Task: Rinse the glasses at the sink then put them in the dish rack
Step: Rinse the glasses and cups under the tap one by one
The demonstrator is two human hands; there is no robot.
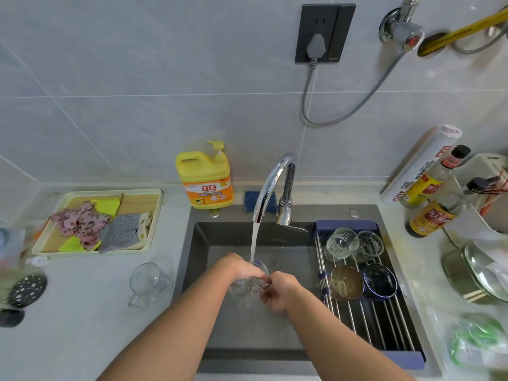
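Holding a clear drinking glass (251,279) under the chrome tap (270,185), my hands, left hand (239,268) and right hand (277,294), both grip it; the yellow detergent jug (204,180) at eleven o'clock reads "立白".

The yellow detergent bottle (204,180) at 12 o'clock of the sink (217,244) carries the characters "立白" on its orange label. Other labels are illegible.

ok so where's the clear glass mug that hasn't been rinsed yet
The clear glass mug lies on its side on the counter just left of the sink, in front of the tray of cloths, in the head view.
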